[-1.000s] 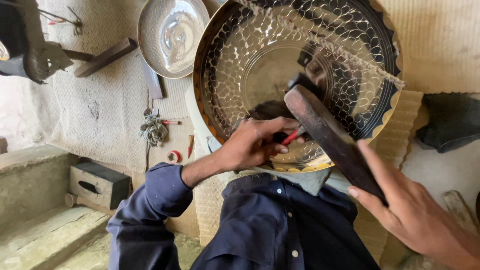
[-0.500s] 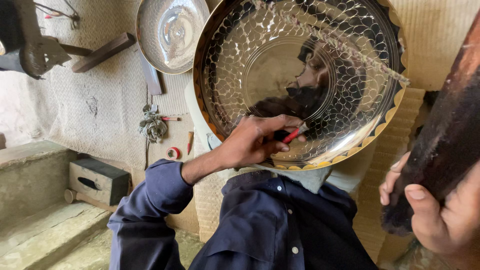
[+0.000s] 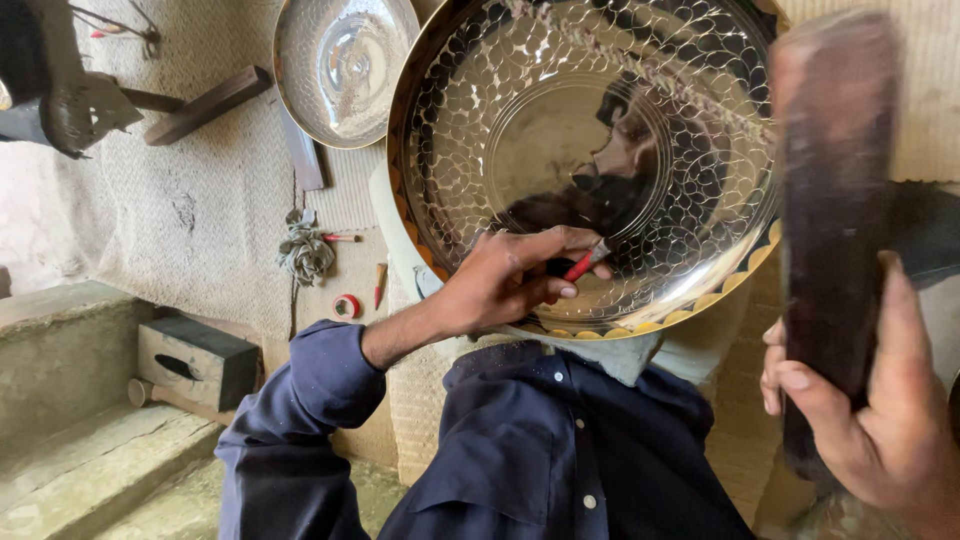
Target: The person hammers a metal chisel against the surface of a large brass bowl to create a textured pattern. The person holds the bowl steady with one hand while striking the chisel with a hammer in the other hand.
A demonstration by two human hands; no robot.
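against the hammered brass tray (image 3: pixel 480 110), left hand (image 3: pixel 505 280) pinches a red-handled punch (image 3: pixel 583 262); right hand (image 3: pixel 865 420) grips a dark mallet (image 3: pixel 835 200).

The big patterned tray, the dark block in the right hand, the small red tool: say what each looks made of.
Tray: polished metal, brass-toned at the rim; it mirrors the scene and carries a hammered scale pattern.
Block: probably dark wood, matte and blurred, so uncertain.
Red tool in the left hand: red grip, maybe plastic; greyish metal-looking tip.

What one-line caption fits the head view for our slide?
Left hand holds a red-handled punch against a large hammered metal tray; right hand grips a raised dark mallet.
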